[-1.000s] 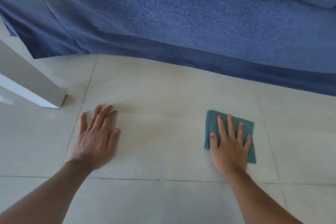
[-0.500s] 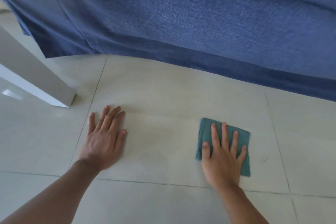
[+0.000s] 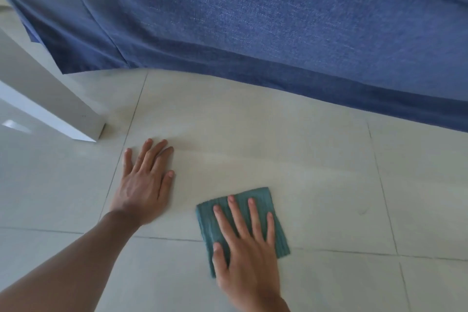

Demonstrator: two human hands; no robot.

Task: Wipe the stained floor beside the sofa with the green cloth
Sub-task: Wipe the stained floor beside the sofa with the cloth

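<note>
- Cloth (image 3: 255,206): green, folded to a rough square, lying flat on the floor (image 3: 316,164) at about 5 o'clock in the view. Its near edge crosses a grout line (image 3: 342,251) that runs 9 to 3 o'clock.
- Right hand (image 3: 247,253): palm down on the cloth, fingers spread and flat. It presses the cloth; it does not pinch or bunch it.
- Left hand (image 3: 144,185): at 10 o'clock from the cloth, apart from it, flat on bare tile, fingers loosely together, holding nothing. Judged to be a brace for body weight.
- Floor: pale tiles. A faint streaky band runs from the left hand toward 3 o'clock, beyond the cloth; whether damp or residue cannot be told. A small mark (image 3: 363,211) lies at 3 o'clock from the cloth.
- Sofa (image 3: 278,33): blue fabric across 12 o'clock, its hem meeting the floor, well apart from the cloth.
- White post (image 3: 50,99): at 10 o'clock, foot on the tile.
- Step in hand: wiping stroke, judged part-way through.
- Next move calls for: even downward pressure, the cloth kept flat, and strokes carried toward 12 and 3 o'clock over the band and the mark.
</note>
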